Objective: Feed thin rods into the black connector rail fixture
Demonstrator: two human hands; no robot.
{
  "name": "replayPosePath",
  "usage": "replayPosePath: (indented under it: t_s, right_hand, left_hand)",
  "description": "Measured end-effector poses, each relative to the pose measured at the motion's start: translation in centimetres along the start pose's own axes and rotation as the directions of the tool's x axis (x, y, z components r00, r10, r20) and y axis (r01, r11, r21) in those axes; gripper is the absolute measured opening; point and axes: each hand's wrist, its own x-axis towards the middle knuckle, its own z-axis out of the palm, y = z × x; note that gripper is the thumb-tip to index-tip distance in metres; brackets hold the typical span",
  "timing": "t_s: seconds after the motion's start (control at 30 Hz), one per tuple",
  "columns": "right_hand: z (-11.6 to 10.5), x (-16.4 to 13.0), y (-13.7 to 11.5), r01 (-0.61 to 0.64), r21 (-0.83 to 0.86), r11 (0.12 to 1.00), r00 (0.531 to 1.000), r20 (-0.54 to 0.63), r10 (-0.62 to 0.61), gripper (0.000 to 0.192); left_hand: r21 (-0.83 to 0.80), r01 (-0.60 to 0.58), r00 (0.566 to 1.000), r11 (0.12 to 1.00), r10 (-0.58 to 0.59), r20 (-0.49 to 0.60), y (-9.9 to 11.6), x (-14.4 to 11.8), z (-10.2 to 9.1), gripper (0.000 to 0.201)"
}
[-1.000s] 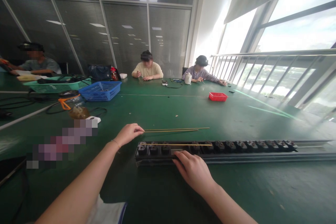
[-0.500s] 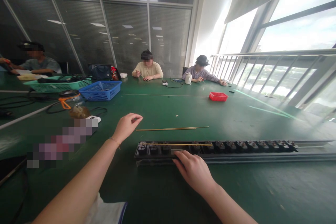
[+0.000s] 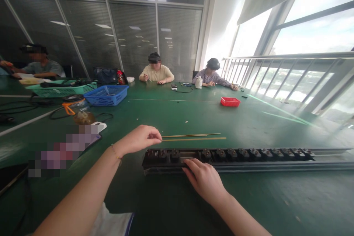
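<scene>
A long black rail (image 3: 249,153) carrying several small black modules lies across the green table (image 3: 171,114) in front of me. My right hand (image 3: 204,181) rests flat on its near edge, close to the left end. My left hand (image 3: 142,138) pinches the left end of a thin brass rod (image 3: 199,139), held level just behind the rail. More thin brass rod (image 3: 190,135) lies on the table right behind the held one.
A blue basket (image 3: 106,95), a green basket (image 3: 61,89), a glass jar (image 3: 76,108) and black cables stand at the left. A small red tray (image 3: 229,101) sits mid-table. Other people work at the far side. A railing and windows run along the right.
My left hand moved right from the rods on the table and now pinches a rod. The rod that lay on top of the rail is gone from it. My right hand stayed put.
</scene>
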Motion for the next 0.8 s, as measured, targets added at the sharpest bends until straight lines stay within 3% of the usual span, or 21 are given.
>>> replayPosePath:
  t_s: [0.07, 0.13, 0.3, 0.5, 0.8]
  right_hand:
    - [-0.1, 0.0, 0.0, 0.002, -0.002, 1.000, 1.000, -0.001, -0.002, 0.027]
    - [-0.2, 0.0, -0.1, 0.003, -0.005, 1.000, 1.000, 0.003, -0.003, 0.027]
    - [-0.3, 0.0, -0.1, 0.005, 0.003, 1.000, 1.000, -0.007, -0.005, 0.028]
    - [-0.4, 0.1, -0.2, 0.003, -0.001, 1.000, 1.000, 0.006, -0.003, 0.028]
    - [-0.1, 0.0, -0.1, -0.002, -0.027, 1.000, 1.000, 0.007, 0.002, 0.027]
  left_hand:
    - [0.035, 0.027, 0.992, 0.999, -0.023, -0.125, -1.3, 0.5, 0.2, 0.027]
    - [0.085, 0.066, 0.983, 0.994, -0.050, -0.176, -3.0, 1.0, 0.8, 0.026]
    - [0.162, 0.107, 0.987, 0.981, -0.086, -0.133, -6.6, 1.8, 3.5, 0.021]
    - [0.236, 0.159, 0.970, 0.959, -0.107, -0.218, -8.1, 2.1, 5.7, 0.022]
    - [0.195, 0.236, 0.904, 0.952, -0.141, -0.404, -10.6, 1.1, 6.7, 0.031]
